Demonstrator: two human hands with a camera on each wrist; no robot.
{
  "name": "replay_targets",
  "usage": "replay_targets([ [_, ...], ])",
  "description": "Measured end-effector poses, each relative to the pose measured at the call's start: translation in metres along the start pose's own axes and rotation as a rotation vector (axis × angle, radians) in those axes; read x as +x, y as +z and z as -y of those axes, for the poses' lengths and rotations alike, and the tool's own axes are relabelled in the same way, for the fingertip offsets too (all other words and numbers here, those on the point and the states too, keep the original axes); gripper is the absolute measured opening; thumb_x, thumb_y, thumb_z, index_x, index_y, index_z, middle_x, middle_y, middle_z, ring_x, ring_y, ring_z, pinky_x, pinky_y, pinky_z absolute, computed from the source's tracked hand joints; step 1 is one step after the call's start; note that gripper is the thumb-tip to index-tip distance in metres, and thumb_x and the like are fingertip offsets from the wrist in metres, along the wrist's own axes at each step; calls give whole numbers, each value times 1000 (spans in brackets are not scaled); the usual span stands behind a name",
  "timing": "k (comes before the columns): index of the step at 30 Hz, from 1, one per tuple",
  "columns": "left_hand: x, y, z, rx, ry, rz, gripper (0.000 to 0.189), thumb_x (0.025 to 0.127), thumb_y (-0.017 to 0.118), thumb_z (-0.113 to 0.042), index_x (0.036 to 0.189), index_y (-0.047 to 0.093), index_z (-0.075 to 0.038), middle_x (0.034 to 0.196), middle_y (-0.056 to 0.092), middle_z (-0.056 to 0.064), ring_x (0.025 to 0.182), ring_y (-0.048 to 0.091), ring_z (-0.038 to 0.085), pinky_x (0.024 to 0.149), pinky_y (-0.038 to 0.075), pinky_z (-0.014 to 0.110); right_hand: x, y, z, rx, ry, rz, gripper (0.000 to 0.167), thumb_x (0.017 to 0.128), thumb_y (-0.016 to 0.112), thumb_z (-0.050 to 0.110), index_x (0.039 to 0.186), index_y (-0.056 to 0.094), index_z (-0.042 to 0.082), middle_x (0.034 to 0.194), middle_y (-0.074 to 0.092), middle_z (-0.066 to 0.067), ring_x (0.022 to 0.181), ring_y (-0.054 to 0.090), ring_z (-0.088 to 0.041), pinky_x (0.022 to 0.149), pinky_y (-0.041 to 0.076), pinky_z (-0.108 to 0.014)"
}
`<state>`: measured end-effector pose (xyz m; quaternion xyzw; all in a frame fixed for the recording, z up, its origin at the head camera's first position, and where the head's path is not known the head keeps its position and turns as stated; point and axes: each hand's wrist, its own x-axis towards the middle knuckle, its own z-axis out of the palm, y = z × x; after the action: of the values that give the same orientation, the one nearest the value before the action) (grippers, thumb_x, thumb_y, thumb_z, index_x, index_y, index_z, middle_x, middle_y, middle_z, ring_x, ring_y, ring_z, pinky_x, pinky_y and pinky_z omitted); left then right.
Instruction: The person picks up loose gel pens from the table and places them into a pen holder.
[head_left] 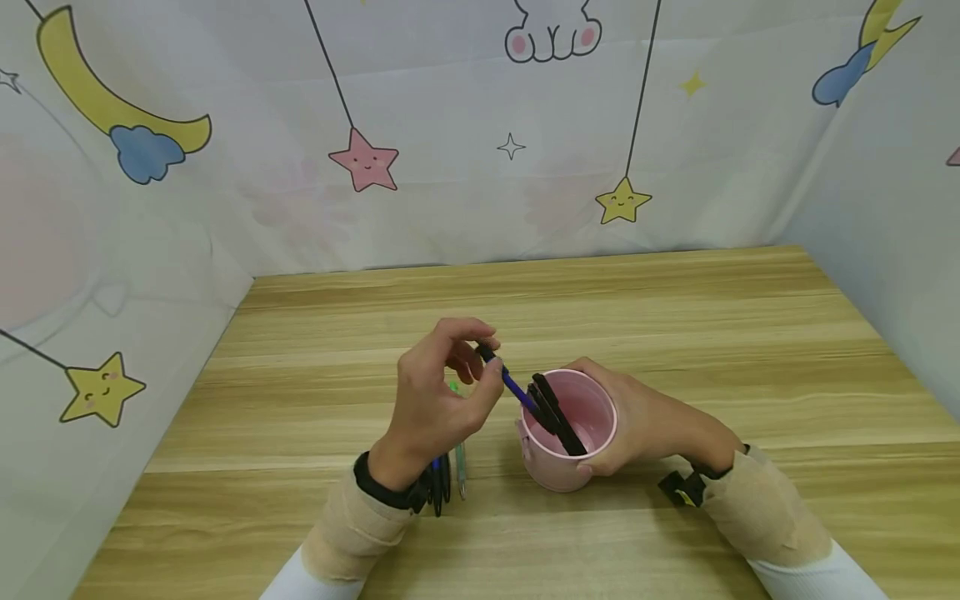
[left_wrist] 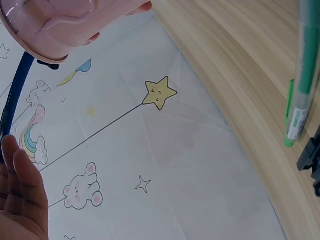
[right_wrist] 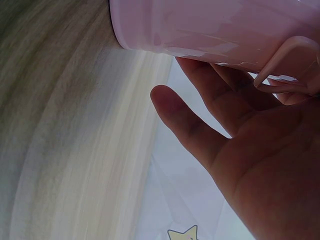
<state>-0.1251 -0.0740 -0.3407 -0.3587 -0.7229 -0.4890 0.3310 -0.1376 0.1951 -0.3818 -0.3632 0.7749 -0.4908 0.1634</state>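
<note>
A blue pen with a black end point(head_left: 517, 390) is pinched between the thumb and fingers of my left hand point(head_left: 442, 387). It slants down to the right, its lower end inside the mouth of a small pink bucket point(head_left: 558, 475). Black pens point(head_left: 558, 412) lean inside that bucket. My right hand point(head_left: 637, 417) grips the bucket from the right, its thumb near the front of the rim. In the right wrist view a looped pink handle point(right_wrist: 290, 60) hangs on the bucket's side, close to the palm. The left wrist view shows the blue pen point(left_wrist: 17, 95) reaching the bucket's rim.
Several dark pens point(head_left: 438, 483) and a green pen point(head_left: 460, 467) lie on the wooden table point(head_left: 300, 358), partly behind my left wrist. A white cloth point(head_left: 450, 217) printed with stars and moons stands along the table's back and sides.
</note>
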Motion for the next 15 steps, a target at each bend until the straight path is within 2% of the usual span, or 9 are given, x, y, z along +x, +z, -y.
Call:
replay_targets([
  [15, 0, 0, 1, 26, -49, 40, 22, 86, 66, -3, 108, 65, -4, 87, 69, 5, 63, 60, 12, 52, 50, 27, 0, 1, 0, -7, -20, 4, 90, 62, 96, 32, 138, 48, 22, 127, 63, 3, 114, 61, -20, 94, 51, -39],
])
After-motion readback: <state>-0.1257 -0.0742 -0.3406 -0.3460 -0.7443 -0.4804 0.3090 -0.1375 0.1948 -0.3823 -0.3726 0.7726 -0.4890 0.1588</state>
